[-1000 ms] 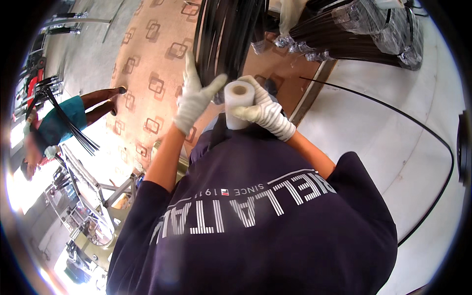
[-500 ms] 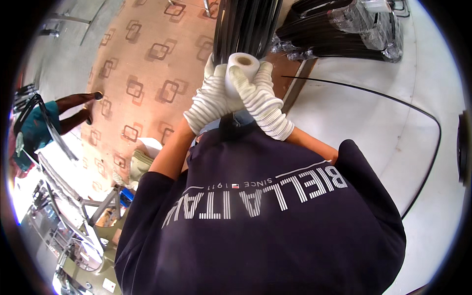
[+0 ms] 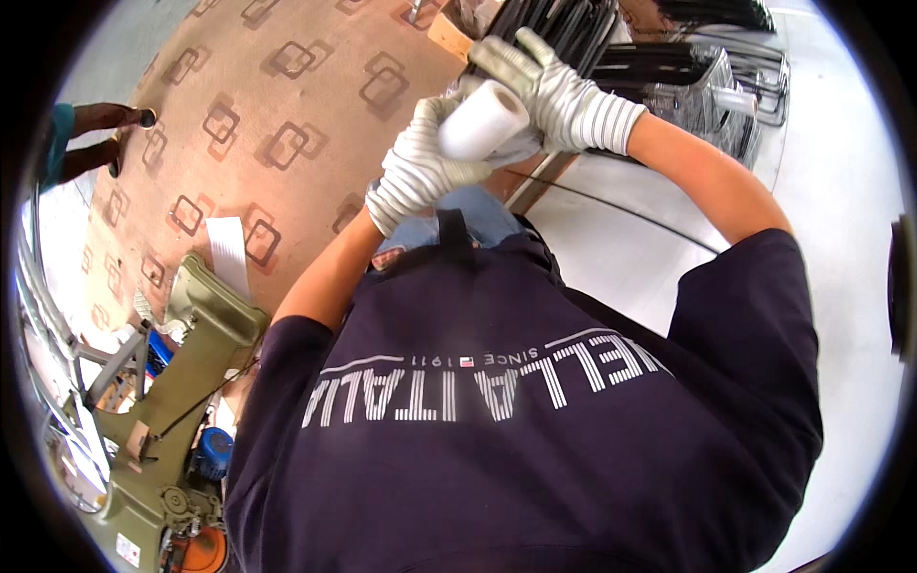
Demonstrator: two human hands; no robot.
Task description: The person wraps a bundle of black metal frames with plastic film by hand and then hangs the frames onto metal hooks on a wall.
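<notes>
Workshop or small factory floor, not a home. Evidence: bundle of black metal rods [image 3: 564, 33] at top centre, more bent metal frames wrapped in plastic [image 3: 712, 81] at upper right. Olive-green industrial machine [image 3: 167, 401] at lower left with a blue motor [image 3: 212, 454] under it (looks like a heavy sewing or stitching unit). Large sheet of brown patterned fabric [image 3: 258, 115] spread over the upper left. Pale bare floor [image 3: 841, 191] on the right. Another person's arm [image 3: 100, 119] at far left.

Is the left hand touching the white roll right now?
Touching. The head view shows the gloved left hand with its fingers curled under and against the white roll, no gap between them; the right hand lies over the roll from above.
</notes>
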